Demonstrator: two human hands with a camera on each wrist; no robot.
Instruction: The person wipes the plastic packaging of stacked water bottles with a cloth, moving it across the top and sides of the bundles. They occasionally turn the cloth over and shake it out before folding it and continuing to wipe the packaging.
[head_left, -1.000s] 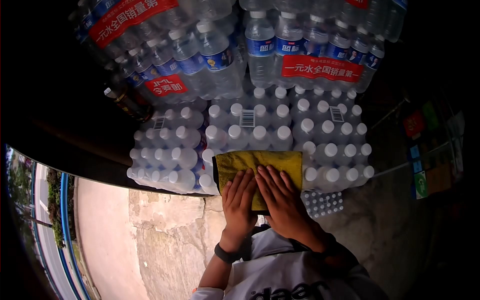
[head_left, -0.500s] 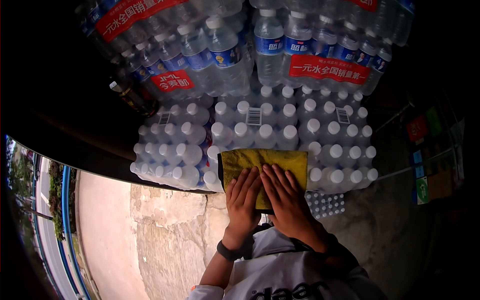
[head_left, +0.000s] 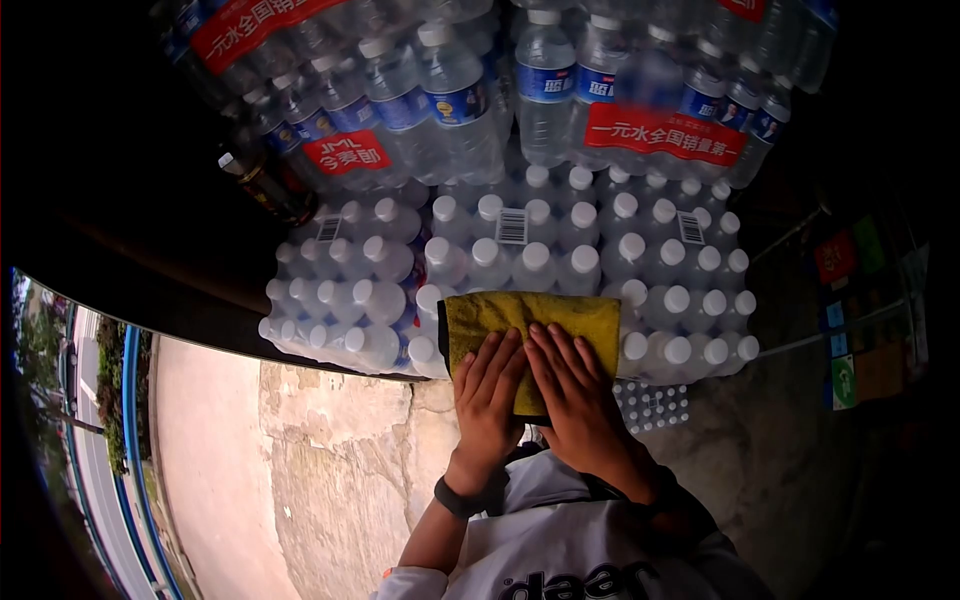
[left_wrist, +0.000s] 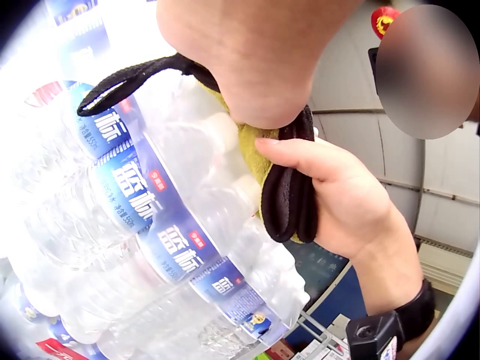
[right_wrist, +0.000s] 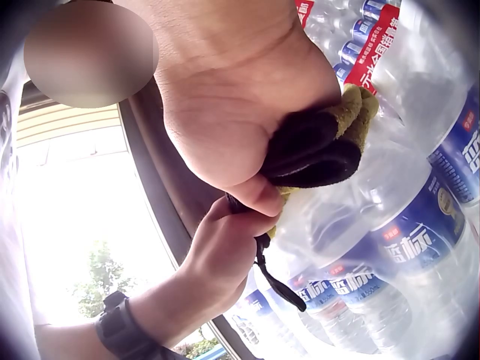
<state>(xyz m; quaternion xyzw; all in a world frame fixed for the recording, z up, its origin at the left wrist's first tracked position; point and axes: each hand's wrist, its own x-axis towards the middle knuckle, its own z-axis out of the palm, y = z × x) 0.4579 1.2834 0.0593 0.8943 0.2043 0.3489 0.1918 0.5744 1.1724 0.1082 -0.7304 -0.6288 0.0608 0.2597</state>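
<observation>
A folded yellow towel (head_left: 480,310) with black edging lies over the near edge of the middle pack of bottled water (head_left: 490,250). On its left half rests my left hand (head_left: 487,400), fingers stretched forward and side by side. My right hand (head_left: 565,385) lies on the right half with its fingers also straight. In the left wrist view a black loop (left_wrist: 127,84) sticks out from the towel, and the right thumb (left_wrist: 289,156) reaches along the folded edge. The right wrist view shows the towel's black folds (right_wrist: 311,154) below the right palm; the thumbs are close together there.
More water packs (head_left: 345,270) flank the middle one, with taller stacks (head_left: 430,110) behind. A dark bottle (head_left: 265,190) stands at the left. Another pack (head_left: 655,405) sits lower, right of the hands. Shelved goods (head_left: 845,300) are at far right; a concrete floor (head_left: 340,450) lies below.
The head view has shifted slightly, so everything appears a little further right and higher. The hands and the towel keep their place on the bottles.
</observation>
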